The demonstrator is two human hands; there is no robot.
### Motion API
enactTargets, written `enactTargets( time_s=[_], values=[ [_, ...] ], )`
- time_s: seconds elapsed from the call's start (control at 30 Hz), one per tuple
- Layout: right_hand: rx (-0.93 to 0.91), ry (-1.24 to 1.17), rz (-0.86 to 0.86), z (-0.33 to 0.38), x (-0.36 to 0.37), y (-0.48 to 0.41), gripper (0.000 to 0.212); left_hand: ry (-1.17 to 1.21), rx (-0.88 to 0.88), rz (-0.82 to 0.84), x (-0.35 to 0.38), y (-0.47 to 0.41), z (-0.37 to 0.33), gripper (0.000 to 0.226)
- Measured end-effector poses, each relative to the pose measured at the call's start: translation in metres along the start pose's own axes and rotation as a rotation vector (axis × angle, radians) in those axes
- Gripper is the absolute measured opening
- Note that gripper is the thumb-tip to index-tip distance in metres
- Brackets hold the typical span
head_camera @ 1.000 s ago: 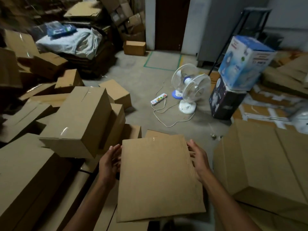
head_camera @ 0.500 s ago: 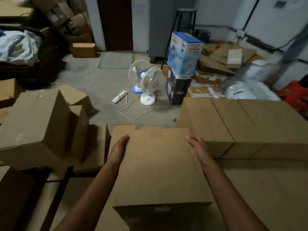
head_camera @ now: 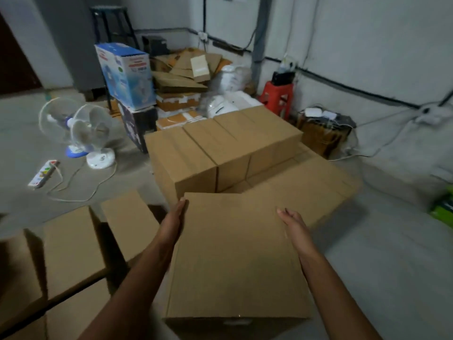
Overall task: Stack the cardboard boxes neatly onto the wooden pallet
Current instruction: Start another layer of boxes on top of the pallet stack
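I carry a plain brown cardboard box [head_camera: 235, 261] in front of me, its top face toward the camera. My left hand [head_camera: 172, 224] presses flat against its left side with straight fingers. My right hand [head_camera: 294, 227] presses its right side the same way. Just beyond the box stands a stack of boxes [head_camera: 220, 153]: three side by side in an upper row, with a lower layer [head_camera: 318, 182] stretching to the right. The wooden pallet is hidden under them.
Loose cardboard boxes [head_camera: 71, 246] lie at lower left. Two table fans [head_camera: 83, 133] and a power strip [head_camera: 43, 174] with cords sit on the concrete floor. A blue fan carton [head_camera: 125, 74], flattened cardboard, a red stool [head_camera: 278, 96] and wall cables stand behind.
My view has swung right, from the loose boxes on the left toward the stacked boxes. The carried box has travelled with me between both hands, now close to the stack.
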State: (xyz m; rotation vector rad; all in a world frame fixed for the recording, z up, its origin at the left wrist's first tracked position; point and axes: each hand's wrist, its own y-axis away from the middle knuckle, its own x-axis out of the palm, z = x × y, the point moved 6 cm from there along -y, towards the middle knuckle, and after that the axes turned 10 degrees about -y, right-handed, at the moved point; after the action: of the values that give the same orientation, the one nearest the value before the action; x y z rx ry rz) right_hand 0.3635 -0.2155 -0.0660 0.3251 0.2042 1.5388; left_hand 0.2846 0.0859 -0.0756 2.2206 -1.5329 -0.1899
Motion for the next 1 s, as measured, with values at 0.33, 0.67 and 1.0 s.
enactTargets(
  time_s=[0.33, 0.67, 1.0],
  values=[
    [-0.047, -0.024, -0.246, 0.035, -0.264, 0.081, 0.032, -0.026, -0.147, 0.328, 0.262, 0.062, 0.065, 0.045],
    [-0.117, -0.194, -0.526, 0.058, -0.437, 0.059, 0.014, -0.061, -0.245, 0.473, 0.455, 0.043, 0.081, 0.047],
    [-0.12, -0.295, -0.563, 0.099, -0.576, -0.069, 0.026, -0.172, -0.262, 0.576, 0.662, -0.05, 0.056, 0.059]
  ],
)
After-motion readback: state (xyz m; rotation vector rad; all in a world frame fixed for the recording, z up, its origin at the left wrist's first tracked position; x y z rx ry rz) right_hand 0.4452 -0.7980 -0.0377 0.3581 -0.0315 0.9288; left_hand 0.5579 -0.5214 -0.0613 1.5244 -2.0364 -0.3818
